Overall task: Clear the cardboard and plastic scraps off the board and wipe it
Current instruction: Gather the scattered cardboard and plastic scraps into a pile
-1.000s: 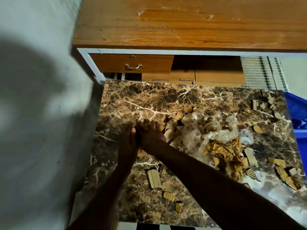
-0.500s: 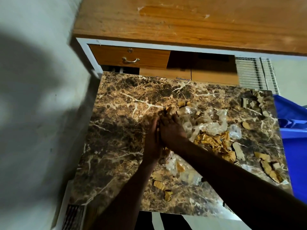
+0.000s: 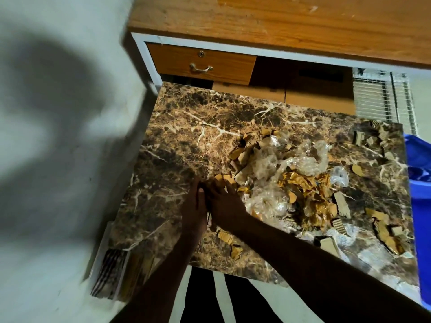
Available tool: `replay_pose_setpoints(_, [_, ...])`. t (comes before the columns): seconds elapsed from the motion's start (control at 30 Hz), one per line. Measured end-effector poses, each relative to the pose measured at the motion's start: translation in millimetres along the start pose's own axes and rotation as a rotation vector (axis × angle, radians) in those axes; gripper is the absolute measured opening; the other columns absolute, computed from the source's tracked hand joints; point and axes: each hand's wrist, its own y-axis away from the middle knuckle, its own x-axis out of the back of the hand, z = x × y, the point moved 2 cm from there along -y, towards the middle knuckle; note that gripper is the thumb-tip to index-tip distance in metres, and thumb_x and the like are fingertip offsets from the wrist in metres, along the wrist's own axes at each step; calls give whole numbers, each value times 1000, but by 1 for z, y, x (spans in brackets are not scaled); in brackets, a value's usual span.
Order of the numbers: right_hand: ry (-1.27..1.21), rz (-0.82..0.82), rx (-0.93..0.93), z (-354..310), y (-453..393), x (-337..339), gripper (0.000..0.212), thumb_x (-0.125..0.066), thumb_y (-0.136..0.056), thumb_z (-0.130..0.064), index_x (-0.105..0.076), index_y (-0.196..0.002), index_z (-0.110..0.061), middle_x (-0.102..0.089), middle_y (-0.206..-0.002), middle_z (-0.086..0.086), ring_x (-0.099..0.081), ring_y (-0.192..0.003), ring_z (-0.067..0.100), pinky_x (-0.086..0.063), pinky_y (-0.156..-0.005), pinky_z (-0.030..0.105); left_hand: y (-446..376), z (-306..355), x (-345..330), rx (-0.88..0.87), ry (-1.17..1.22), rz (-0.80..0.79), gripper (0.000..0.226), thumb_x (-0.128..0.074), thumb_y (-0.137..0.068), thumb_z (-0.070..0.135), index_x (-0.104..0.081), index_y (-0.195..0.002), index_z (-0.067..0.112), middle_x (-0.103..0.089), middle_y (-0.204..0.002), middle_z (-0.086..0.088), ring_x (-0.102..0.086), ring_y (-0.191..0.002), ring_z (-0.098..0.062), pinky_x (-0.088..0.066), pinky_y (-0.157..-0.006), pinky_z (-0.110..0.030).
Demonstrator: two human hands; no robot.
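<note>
A brown marble-patterned board (image 3: 186, 141) lies below me. A heap of crumpled clear plastic (image 3: 270, 164), gold wrapper (image 3: 307, 190) and cardboard scraps (image 3: 247, 148) covers its middle. More cardboard bits (image 3: 387, 231) lie along the right side and near the front edge. My left hand (image 3: 193, 210) stands on its edge with straight fingers on the board. My right hand (image 3: 224, 201) lies flat beside it, touching it, fingers against the left rim of the heap.
A wooden desk (image 3: 279, 22) with a drawer (image 3: 200, 64) stands beyond the board. Cardboard boxes (image 3: 321, 99) sit under it. A blue bin (image 3: 419, 206) stands at the board's right edge. A grey wall fills the left. A wire rack (image 3: 384, 101) is at the back right.
Both hands, still side by side, have slid along the heap's left edge toward the front of the board, and more scraps sit bunched in the middle. The camera has shifted.
</note>
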Motion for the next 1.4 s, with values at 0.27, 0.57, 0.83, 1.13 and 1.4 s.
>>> replay_pose_setpoints(0.27, [280,-66,-163,30,23,24,73,-40,-112,-37,-6,-170,-9,0,-178,16,5,-164,38,0,-132,57,26,38,-45,-19,71,-100,46,-32,-114,32,-44,-158,26,-46,-155,20,-42,-141,10,-36,-115,-16])
replay_pose_setpoints(0.57, [-134,109,-202,-60,76,9,57,-56,-100,-13,-43,-156,-10,-52,-153,17,-57,-133,38,-56,-98,47,32,-15,30,-265,-360,-47,26,-65,-102,14,-65,-128,16,-65,-123,1,-59,-109,-5,-54,-95,-41])
replay_pose_setpoints(0.83, [-344,118,-431,-78,141,-75,46,-45,-104,-16,-50,-150,-20,-56,-134,9,-62,-115,31,-60,-78,41,36,-30,20,-149,-523,-725,77,-72,-89,49,-34,-156,51,-45,-155,-5,-56,-132,-24,-53,-106,-49])
replay_pose_setpoints(1.13, [-369,307,-395,-39,131,-56,56,-68,-96,-30,-51,-148,-20,-55,-146,7,-49,-123,27,-49,-106,42,32,17,-23,-275,-490,-587,61,-71,-95,6,-49,-150,24,-63,-128,3,-61,-109,-8,-44,-83,-7])
replay_pose_setpoints(1.4, [-465,351,-453,-19,150,-50,60,-72,-96,-21,-47,-151,-18,-48,-149,7,-45,-134,26,-50,-114,41,40,38,-36,-317,-521,-468,29,-79,-88,9,-62,-108,21,-66,-96,8,-65,-86,-7,-56,-77,-23])
